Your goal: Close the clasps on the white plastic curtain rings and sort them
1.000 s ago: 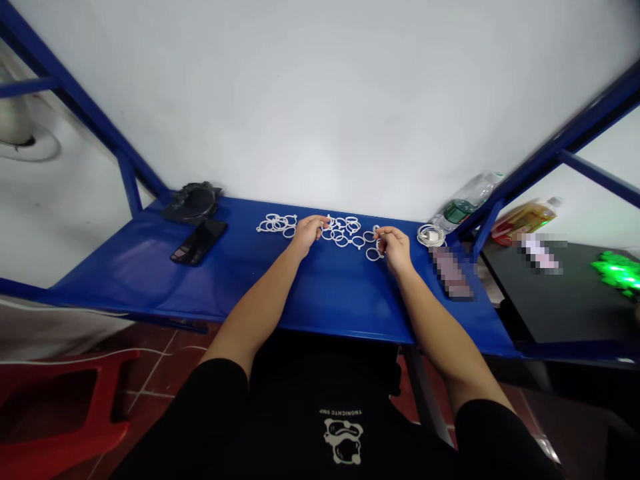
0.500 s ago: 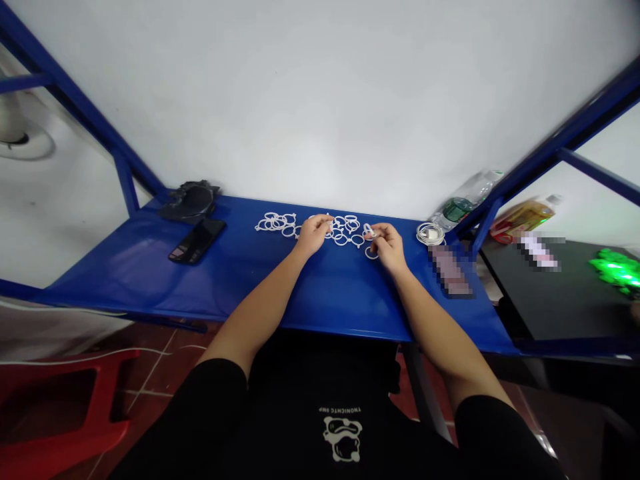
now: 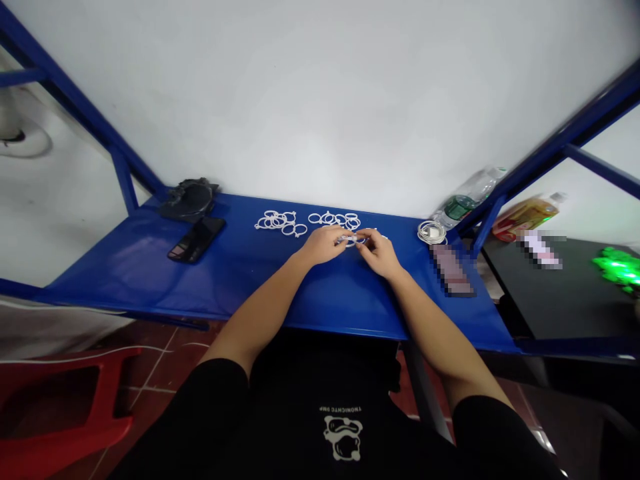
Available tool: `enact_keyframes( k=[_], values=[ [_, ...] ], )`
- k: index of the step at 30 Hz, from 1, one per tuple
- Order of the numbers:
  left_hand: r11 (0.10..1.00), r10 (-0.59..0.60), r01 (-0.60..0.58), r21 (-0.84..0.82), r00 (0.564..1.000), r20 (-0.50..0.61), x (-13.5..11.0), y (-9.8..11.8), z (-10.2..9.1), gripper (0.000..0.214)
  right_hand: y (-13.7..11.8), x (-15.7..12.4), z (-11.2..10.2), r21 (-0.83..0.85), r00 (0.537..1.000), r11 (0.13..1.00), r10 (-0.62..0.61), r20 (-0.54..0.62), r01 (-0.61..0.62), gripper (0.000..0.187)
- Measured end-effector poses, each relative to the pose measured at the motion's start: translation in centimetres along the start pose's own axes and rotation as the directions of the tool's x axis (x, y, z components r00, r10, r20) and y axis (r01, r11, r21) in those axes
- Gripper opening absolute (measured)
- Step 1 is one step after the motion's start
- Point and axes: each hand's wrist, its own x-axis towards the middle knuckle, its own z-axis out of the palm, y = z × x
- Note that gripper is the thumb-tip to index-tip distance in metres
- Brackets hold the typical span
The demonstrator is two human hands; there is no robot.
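My left hand (image 3: 324, 246) and my right hand (image 3: 380, 255) are close together above the blue table (image 3: 320, 300), fingers pinched towards each other. Between the fingertips is a white plastic ring (image 3: 351, 243) with a small knob, gripped from both sides. Whether it is one ring or two overlapping is too small to tell. Behind my hands lies a group of white rings (image 3: 327, 218), partly covered by them. To the left lies another overlapping cluster of rings (image 3: 274, 221). White edges of rings show just behind my right hand.
A black phone (image 3: 197, 239) and a dark crumpled bag (image 3: 190, 199) lie at left. On the right are a coiled white cable (image 3: 431, 233), a blurred-out flat object (image 3: 453, 270) and a clear bottle (image 3: 460, 207). Blue frame posts slope upward on both sides against the wall.
My hands have come together, the left moving right and the right moving left with the ring. Rings behind my left hand are now uncovered.
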Motion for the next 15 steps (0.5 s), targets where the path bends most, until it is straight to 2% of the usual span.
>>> enact_keyframes(
  k=[2,4,6,8,11,13,15],
  values=[
    [0.997,-0.052,0.055,0.048,0.996,-0.069,0.1,-0.6,-1.6,0.031,0.2,0.2,-0.9,-0.108,0.998,0.994,-0.009,-0.065,0.002,0.033],
    [0.987,-0.140,0.152,0.057,0.974,-0.176,0.1,-1.7,-3.6,0.032,0.8,0.5,-2.0,-0.192,0.994,0.981,0.001,-0.111,-0.022,0.030],
    [0.964,-0.240,0.263,0.047,0.930,-0.280,0.0,-2.9,-5.7,0.032,1.9,0.7,-2.9,-0.244,0.991,0.967,0.040,-0.128,-0.070,0.029],
    [0.912,-0.365,0.408,0.045,0.857,-0.363,-0.2,-4.2,-7.5,0.029,3.1,1.0,-3.5,-0.274,0.988,0.954,0.085,-0.127,-0.118,0.028],
    [0.806,-0.503,0.581,0.114,0.773,-0.386,-0.5,-5.6,-9.1,0.022,4.5,1.1,-3.8,-0.318,0.986,0.934,0.135,-0.101,-0.160,0.029],
    [0.760,-0.552,0.634,0.139,0.744,-0.377,-0.7,-6.2,-9.3,0.014,4.9,1.2,-3.9,-0.350,0.988,0.924,0.142,-0.059,-0.154,0.030],
    [0.734,-0.584,0.662,0.151,0.729,-0.358,-0.8,-6.6,-9.3,0.019,4.9,1.2,-4.1,-0.366,0.993,0.924,0.121,-0.004,-0.114,0.030]
  ],
)
